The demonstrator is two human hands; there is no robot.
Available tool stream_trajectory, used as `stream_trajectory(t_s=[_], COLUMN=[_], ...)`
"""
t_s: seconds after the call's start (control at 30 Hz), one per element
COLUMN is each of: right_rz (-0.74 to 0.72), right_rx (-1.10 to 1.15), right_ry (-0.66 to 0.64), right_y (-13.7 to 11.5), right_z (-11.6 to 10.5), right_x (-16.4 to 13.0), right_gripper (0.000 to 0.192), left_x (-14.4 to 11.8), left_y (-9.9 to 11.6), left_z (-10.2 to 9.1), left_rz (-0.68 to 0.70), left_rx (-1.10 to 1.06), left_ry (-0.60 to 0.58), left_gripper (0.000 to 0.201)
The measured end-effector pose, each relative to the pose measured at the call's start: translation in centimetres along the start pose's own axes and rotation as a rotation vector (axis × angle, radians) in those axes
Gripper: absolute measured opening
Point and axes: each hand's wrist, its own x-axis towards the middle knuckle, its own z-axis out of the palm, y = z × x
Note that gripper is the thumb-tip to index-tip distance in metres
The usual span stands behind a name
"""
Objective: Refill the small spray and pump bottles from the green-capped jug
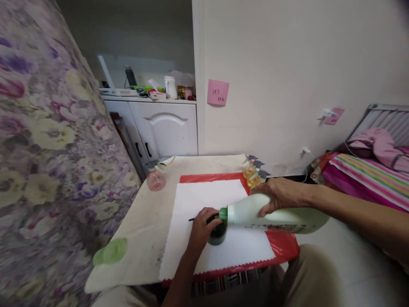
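Note:
My left hand (203, 226) is closed around the upper part of a dark green bottle (217, 236), which stands on a white scallop-edged sheet (194, 196). A large pale green jug (251, 211) lies tilted almost level, and my right hand (281, 194) grips it from above. Its green spout (223, 213) meets the mouth of the dark bottle, next to my left fingers. Whether liquid is flowing is hidden. A thin dark stick-like thing (191, 219) pokes out to the left of my left hand.
Red plastic (284, 247) lies under the sheet on a cream tablecloth (137, 243). A pink bottle (155, 179) stands back left; yellow bottles (254, 179) stand back right. A translucent green object (115, 250) lies front left. A floral curtain (47, 149) hangs at left.

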Motion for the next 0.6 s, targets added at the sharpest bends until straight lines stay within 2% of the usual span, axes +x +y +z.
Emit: stream_trajectory(t_s=[0.6], right_rz=[-0.002], right_rx=[-0.008], right_ry=[0.002], right_y=[0.10], right_z=[0.03], right_x=[0.04], right_gripper=[0.046], left_x=[0.03], left_y=[-0.12], left_z=[0.11], left_rz=[-0.002], left_rx=[-0.007], left_ry=[-0.022], left_gripper=[0.017])
